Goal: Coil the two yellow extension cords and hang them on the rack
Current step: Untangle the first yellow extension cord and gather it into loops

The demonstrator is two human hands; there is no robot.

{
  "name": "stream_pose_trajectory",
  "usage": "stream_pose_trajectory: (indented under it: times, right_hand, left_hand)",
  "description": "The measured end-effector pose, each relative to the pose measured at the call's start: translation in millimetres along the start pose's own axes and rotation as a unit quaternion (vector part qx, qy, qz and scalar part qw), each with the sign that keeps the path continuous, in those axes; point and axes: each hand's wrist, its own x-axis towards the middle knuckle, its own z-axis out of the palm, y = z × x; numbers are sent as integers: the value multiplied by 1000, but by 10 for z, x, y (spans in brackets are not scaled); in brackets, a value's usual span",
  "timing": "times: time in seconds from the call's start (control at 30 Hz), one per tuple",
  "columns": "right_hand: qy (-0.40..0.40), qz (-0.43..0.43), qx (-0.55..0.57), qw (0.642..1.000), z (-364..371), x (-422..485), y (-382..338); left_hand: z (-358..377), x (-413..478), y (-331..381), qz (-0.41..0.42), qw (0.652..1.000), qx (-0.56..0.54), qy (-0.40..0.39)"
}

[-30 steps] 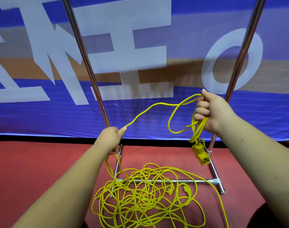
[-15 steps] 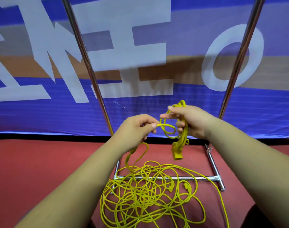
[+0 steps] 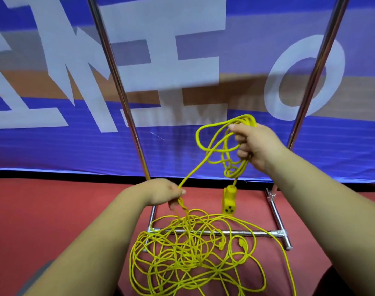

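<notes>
My right hand [image 3: 256, 144] is raised and grips several small loops of yellow extension cord [image 3: 219, 142]. A yellow socket end [image 3: 228, 201] dangles below those loops. From the loops a strand runs down left to my left hand [image 3: 168, 194], which pinches the cord low above the floor. Beneath my left hand a big tangled pile of yellow cord [image 3: 193, 255] lies on the red floor, spread over the rack's base bar. The chrome rack [image 3: 214, 232] stands in front of me, its two uprights rising on either side of my hands.
A blue, white and orange banner [image 3: 182, 71] stands close behind the rack. Red floor [image 3: 43, 210] extends to the left and right. One strand of cord [image 3: 288, 263] trails toward the lower right edge of view.
My hands were together at chest height; now my left hand has slid down along the cord toward the pile, and my right hand has lifted with one more loop in it.
</notes>
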Motion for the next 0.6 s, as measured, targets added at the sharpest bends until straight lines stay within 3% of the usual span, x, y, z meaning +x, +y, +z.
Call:
stream_pose_trajectory:
  times: [0.1, 0.17, 0.3, 0.43, 0.53, 0.6]
  right_hand:
    - [62, -8, 131, 989, -220, 114, -142]
    - [86, -8, 175, 981, -367, 174, -226]
    - [73, -26, 104, 992, -489, 182, -210]
    - [26, -13, 13, 999, -362, 135, -129]
    - [-28, 1, -37, 999, -262, 79, -99]
    - [-50, 17, -48, 997, -206, 31, -85]
  left_hand:
    - [77, 24, -298, -112, 985, 78, -105]
    - [162, 93, -600, -172, 949, 182, -189]
    - [306, 121, -655, -250, 895, 301, -213]
    - [353, 235, -165, -132, 950, 250, -130]
    - [371, 355, 210, -24, 998, 46, 48]
    - [412, 328, 471, 62, 991, -96, 72]
